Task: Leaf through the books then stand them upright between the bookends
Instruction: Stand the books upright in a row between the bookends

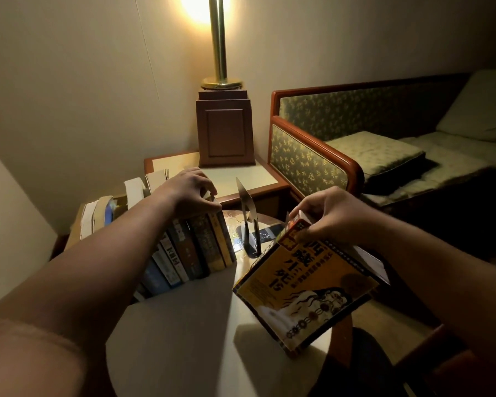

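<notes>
Two bare forearms reach forward over a round, pale-topped desk (184,325) in a dim, lamp-lit corner.

At far left, several pale-edged books (98,213) lean together at the back of the desk. Just beside them stands a row of upright books (195,253) with dark, brown and yellow spines facing the viewer, tilted slightly leftward. The left hand (188,193) sits on top of the right end of this row, its fingers (209,196) bent down over the top edges of the last few books and holding them.

Right of the row, with a small gap between, a thin black metal bookend (248,219) stands upright on the desk, touching no book.

Further right, the right hand (325,213) holds a thick yellow paperback with large black Chinese characters (307,293) by its top corner — thumb on the front cover, fingers curled behind. The paperback is closed, tilted, and well apart from the row; its lower corner is close to the desk's near rim, though contact is unclear.

Behind the desk, a square cream-topped side table with a wooden border (264,176) carries a dark wooden pedestal box (225,130) — a lit brass-stemmed lamp (218,53) rises from it. At right stands a wood-framed sofa with green patterned upholstery (307,159) and a loose green seat cushion (375,153).
</notes>
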